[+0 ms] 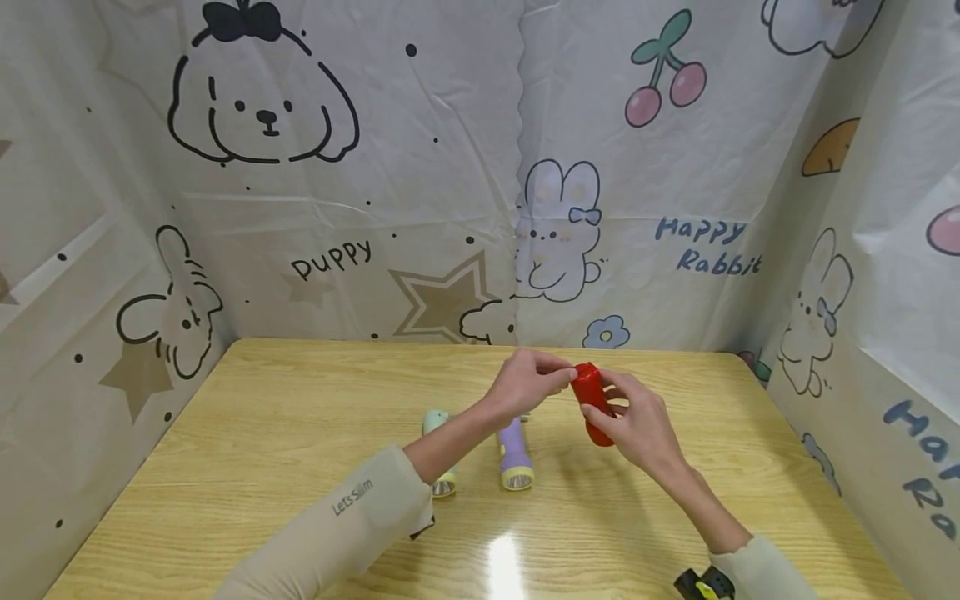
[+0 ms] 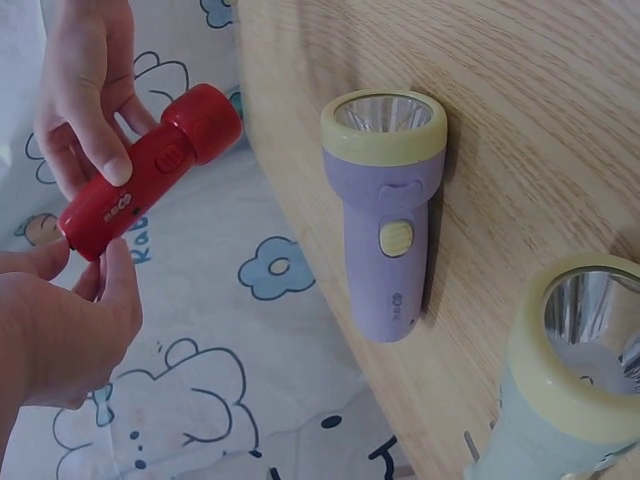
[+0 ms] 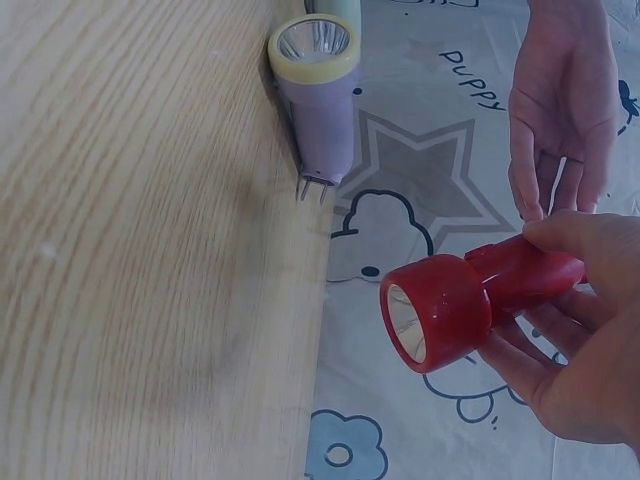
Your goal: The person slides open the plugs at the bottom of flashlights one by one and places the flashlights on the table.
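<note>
My right hand (image 1: 639, 423) grips the body of a red flashlight (image 1: 588, 390), held above the table. Its tail end tips up and away, and the head points down. At the tail, the thumb and fingertips of my left hand (image 1: 525, 385) pinch the casing; whatever they work on there is hidden. In the right wrist view the clear lens of the red flashlight (image 3: 440, 310) faces the camera's left. A purple flashlight (image 1: 513, 446) with a cream rim lies on the table, and two metal prongs (image 3: 315, 187) stick out of its tail.
A mint-green flashlight (image 2: 560, 420) with a cream rim lies left of the purple one, partly behind my left forearm in the head view. Under them is a wood-grain table (image 1: 315, 392). Printed cloth walls (image 1: 450, 192) stand along its back and sides.
</note>
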### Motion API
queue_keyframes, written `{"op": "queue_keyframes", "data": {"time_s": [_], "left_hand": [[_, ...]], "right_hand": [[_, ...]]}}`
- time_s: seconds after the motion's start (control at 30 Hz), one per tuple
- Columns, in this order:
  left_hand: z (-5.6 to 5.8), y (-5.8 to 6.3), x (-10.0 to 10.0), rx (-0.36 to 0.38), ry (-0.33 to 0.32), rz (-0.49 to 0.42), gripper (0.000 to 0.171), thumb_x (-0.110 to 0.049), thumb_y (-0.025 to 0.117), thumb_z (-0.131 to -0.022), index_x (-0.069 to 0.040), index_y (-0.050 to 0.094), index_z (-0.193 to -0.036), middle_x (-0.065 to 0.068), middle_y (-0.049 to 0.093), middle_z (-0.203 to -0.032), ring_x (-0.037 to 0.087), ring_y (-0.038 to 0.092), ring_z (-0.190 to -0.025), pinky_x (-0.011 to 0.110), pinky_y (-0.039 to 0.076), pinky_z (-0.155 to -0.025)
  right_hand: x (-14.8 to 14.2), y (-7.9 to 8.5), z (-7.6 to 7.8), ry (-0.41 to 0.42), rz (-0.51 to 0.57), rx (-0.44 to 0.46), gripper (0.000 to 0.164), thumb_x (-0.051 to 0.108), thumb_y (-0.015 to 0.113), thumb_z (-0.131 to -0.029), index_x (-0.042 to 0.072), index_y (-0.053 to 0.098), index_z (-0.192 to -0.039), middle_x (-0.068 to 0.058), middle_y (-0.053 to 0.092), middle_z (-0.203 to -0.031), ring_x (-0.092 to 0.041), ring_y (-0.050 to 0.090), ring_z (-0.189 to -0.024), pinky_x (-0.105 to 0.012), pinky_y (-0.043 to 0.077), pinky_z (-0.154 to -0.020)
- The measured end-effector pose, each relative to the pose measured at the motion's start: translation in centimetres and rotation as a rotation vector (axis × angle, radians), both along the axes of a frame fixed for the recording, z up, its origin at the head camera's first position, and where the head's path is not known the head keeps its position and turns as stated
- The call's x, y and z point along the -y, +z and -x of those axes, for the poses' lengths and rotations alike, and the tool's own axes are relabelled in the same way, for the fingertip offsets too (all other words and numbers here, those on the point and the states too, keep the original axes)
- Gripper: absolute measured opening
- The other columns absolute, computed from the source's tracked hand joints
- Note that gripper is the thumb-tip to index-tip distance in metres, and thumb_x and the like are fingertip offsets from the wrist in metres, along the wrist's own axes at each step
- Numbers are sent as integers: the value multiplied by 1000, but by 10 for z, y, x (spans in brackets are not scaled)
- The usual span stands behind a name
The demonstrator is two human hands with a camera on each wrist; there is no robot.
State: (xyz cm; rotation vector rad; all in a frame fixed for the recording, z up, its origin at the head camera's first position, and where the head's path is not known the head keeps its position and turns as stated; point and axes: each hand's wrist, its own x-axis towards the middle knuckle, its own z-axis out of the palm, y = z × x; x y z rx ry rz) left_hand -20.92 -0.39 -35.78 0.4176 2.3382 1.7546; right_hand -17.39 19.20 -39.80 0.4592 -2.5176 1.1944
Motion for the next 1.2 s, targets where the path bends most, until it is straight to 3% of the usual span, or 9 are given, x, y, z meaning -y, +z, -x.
{"op": "queue_keyframes", "data": {"time_s": [0.4, 0.7, 1.2], "left_hand": [[3, -2, 0, 34, -3, -37, 20, -19, 69, -96, -4, 76, -108, 3, 72, -100, 18, 68, -91, 35, 56, -85], [5, -1, 1, 34, -14, -57, 21, -18, 71, -95, -3, 76, -108, 5, 72, -102, 28, 69, -98, 36, 56, -86], [7, -1, 4, 134, -58, -155, 22, -15, 73, -93, -3, 76, -110, 7, 71, -110, 27, 69, -104, 38, 54, -92]], "right_hand": [[0, -2, -1, 12, -4, -23, 44, 3, 79, -86, 1, 63, -126, -14, 65, -111, -31, 67, -93, -44, 59, -76], [0, -2, -2, 22, -19, -46, 46, 1, 79, -85, 1, 63, -128, -14, 65, -113, -29, 64, -96, -44, 59, -77], [0, -4, -2, 40, 9, -105, 48, -3, 80, -82, -1, 62, -126, -15, 66, -113, -31, 66, -96, -47, 58, -77]]}}
